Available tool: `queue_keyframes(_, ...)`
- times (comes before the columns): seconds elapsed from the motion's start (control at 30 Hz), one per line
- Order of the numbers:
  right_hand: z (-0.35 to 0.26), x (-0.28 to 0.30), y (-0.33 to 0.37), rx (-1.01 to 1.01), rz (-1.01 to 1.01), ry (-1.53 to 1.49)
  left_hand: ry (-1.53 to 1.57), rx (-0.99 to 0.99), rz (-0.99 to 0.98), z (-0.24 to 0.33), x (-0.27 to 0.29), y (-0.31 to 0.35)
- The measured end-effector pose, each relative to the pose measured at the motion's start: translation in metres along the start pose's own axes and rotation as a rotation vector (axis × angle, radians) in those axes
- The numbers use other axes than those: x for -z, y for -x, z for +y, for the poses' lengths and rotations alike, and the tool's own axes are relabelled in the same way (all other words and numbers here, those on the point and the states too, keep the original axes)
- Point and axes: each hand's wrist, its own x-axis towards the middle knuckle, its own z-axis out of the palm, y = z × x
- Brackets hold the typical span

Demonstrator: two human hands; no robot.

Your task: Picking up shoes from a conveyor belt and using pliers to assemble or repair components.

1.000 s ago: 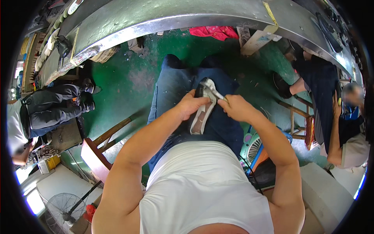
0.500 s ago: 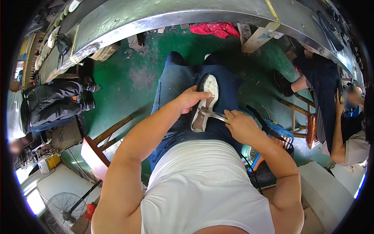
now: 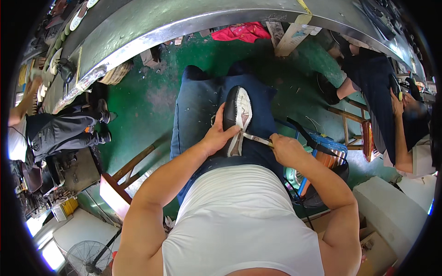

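Note:
A black shoe upper on a last lies over my thighs, toe pointing away, with its pale underside and stitched edge turned up and to the right. Wrapped round its left side, my left hand grips it with the thumb across the edge near the waist. My right hand is closed on the handles of metal pincers. The pincers' jaws meet the shoe's edge just by my left thumb; whether they bite the material is too small to tell.
A metal-edged workbench curves across the far side. Beside my right knee stands a blue-framed thing with a strap. Wooden stools flank me. Co-workers sit at left and right. A fan stands behind left.
The shoe has rolled, showing more of its black side. My left fingers have come round that side. My right hand has drawn slightly right with the pincers.

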Motion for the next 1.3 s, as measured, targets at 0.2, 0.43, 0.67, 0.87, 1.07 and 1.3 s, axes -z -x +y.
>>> queue_keyframes(0.2, -0.024, 0.068, -0.017, -0.230, -0.458, -0.493, 0.246, -0.043, 0.153, -0.020, -0.021, -0.007)
queue_keyframes(0.43, -0.035, 0.020, -0.042, 0.003, 0.003, -0.176, -0.551, -0.017, 0.205, -0.030, 0.000, 0.010)
queue_keyframes(0.67, -0.044, 0.038, -0.044, -0.024, -0.143, -0.220, -0.251, 0.119, -0.171, -0.015, 0.015, 0.024)
queue_keyframes(0.87, -0.047, 0.023, -0.030, 0.056, -0.094, -0.193, -0.306, 0.020, -0.135, -0.011, 0.020, 0.020)
queue_keyframes(1.07, -0.006, -0.019, -0.008, -0.187, 0.040, -0.855, 0.498, -0.007, -0.092, 0.015, 0.031, 0.035)
queue_keyframes(1.3, -0.016, -0.002, -0.013, -0.177, 0.002, -0.750, 0.899, -0.285, -0.293, 0.168, 0.050, -0.002)
